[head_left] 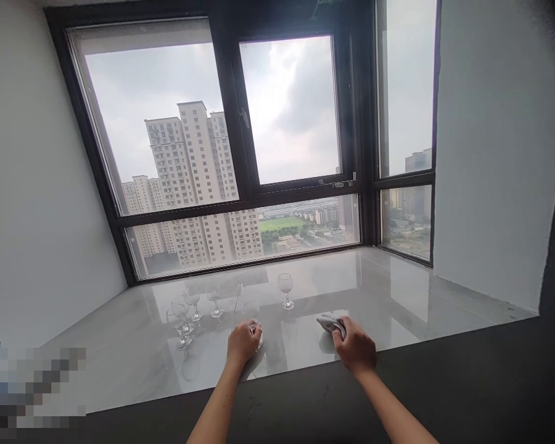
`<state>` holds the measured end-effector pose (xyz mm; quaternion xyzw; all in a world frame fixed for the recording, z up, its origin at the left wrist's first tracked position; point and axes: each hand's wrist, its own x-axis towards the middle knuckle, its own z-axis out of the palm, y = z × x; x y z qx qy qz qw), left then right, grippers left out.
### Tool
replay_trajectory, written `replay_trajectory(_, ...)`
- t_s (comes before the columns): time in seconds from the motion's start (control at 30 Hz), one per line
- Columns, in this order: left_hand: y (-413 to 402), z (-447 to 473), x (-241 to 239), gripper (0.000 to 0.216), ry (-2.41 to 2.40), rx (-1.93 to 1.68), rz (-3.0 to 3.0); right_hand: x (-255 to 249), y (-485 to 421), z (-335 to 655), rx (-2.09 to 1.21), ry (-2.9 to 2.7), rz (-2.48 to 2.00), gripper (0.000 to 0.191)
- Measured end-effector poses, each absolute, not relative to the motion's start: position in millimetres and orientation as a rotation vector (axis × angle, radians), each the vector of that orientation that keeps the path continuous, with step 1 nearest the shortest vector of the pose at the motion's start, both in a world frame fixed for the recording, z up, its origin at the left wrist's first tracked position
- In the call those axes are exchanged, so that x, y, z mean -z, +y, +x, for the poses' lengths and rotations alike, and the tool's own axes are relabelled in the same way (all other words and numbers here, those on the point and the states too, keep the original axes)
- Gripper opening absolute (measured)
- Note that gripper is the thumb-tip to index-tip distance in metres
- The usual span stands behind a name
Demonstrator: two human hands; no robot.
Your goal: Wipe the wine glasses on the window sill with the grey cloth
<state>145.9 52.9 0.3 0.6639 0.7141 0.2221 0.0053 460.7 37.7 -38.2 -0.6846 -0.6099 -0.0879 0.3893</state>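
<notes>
My left hand (pixel 245 341) is closed around a clear stemmed wine glass (pixel 250 310) at the front middle of the sill. The bowl shows faintly above my fingers; most of the stem is hidden. In my right hand (pixel 357 346) is a folded greyish-white cloth (pixel 332 324), pinched between thumb and fingers just above the glossy surface. One wine glass (pixel 285 285) stands upright by itself, beyond and between my two hands. To the left of my left hand, several more glasses (pixel 184 333) stand upright in a loose group.
The glossy marble-look window sill (pixel 305 351) ends at a front edge near me. Behind it rises a dark-framed window (pixel 180 213), with walls (pixel 490 154) on both sides. A thin upright clear edge (pixel 238 299) shows beside the glasses. A blurred-out patch (pixel 37 388) covers the lower left.
</notes>
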Motion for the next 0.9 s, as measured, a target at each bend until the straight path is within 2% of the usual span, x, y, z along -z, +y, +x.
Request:
replay_trajectory(0.57, 52.3, 146.5, 0.2, 0.03, 2.235, -0.736, 2.086, 34.6, 35.3, 459.9, 0.167, -1.541, -1.765, 0.028)
replay_trajectory(0.73, 50.9, 150.4, -2.8, 0.031, 2.207, -0.682, 2.177, 19.1, 40.5, 458.8, -0.151, -1.391, -1.701, 0.03)
replay_trajectory(0.9, 43.2, 157.0, -8.6, 0.024, 2.179, -0.679, 2.212, -24.2, 52.8, 406.1, -0.513, -1.133, -1.298, 0.032)
